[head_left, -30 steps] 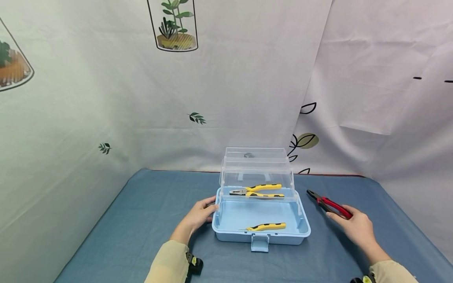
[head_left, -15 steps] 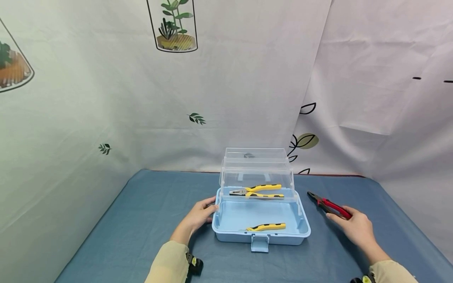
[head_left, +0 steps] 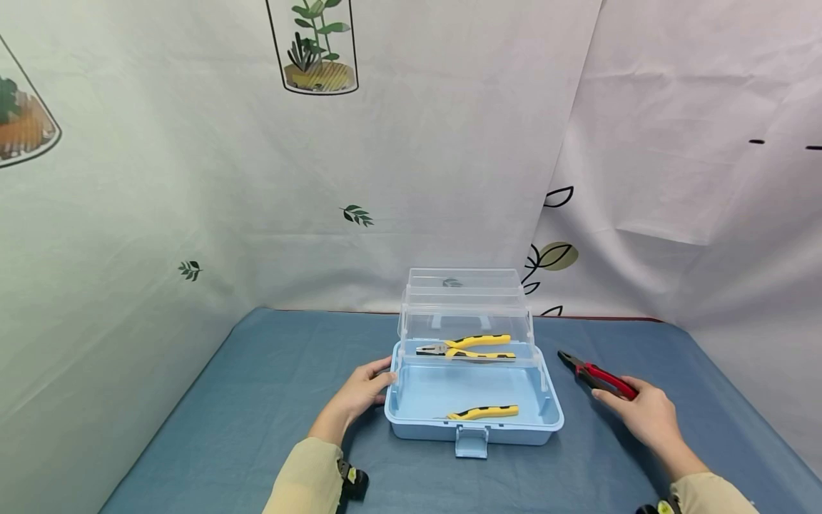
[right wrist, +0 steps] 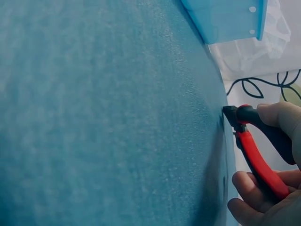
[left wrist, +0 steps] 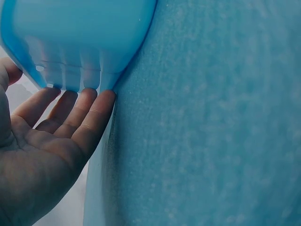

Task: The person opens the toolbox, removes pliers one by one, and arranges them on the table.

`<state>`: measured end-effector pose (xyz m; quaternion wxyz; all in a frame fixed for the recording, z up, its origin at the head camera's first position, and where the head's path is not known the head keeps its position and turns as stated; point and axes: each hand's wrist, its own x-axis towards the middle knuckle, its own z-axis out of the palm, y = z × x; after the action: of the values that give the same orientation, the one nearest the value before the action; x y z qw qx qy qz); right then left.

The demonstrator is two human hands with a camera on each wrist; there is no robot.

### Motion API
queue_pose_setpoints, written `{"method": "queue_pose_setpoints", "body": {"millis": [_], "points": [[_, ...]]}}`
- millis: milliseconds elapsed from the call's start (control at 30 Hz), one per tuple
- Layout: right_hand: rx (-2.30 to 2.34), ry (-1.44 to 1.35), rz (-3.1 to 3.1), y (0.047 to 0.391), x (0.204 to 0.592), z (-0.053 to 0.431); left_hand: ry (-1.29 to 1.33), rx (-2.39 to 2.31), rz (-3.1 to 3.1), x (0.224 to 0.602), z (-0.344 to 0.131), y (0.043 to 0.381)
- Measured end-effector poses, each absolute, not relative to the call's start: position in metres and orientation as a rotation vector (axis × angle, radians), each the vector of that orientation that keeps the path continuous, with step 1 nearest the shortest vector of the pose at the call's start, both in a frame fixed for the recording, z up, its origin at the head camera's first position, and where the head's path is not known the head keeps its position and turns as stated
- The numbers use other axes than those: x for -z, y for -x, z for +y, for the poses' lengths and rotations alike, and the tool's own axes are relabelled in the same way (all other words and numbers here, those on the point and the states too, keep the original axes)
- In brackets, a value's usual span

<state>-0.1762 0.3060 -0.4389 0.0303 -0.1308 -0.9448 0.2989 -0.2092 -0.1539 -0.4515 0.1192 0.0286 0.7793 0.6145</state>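
A light blue toolbox [head_left: 475,432] stands on the cloth with its clear lid [head_left: 465,300] raised at the back. My left hand [head_left: 357,396] holds its left side, thumb over the rim and fingertips against the outer wall [left wrist: 75,52]. Pliers with yellow and black handles [head_left: 478,344] show through the lid's clear plastic. Another yellow-and-black handle [head_left: 484,412] lies inside near the front wall, its head hidden. To the right of the box, my right hand [head_left: 648,414] grips red-and-black pliers [head_left: 600,375] by the handles, their nose pointing away and to the left.
A blue cloth [head_left: 257,414] covers the table. White printed fabric [head_left: 449,143] hangs close behind it and along both sides. The toolbox's front latch [head_left: 472,442] hangs down, unfastened.
The nose of the red-and-black pliers has dipped slightly toward the cloth. My left hand and the toolbox stay where they were.
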Motion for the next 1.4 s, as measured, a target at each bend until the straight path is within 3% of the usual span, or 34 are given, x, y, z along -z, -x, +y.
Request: {"method": "queue_pose_setpoints", "body": {"millis": [1400], "points": [[-0.801,0.395,-3.122,0.1810,0.4306,0.2992,-0.091,-1.779,2.286,0.4523,-0.1543,0.2113]]}}
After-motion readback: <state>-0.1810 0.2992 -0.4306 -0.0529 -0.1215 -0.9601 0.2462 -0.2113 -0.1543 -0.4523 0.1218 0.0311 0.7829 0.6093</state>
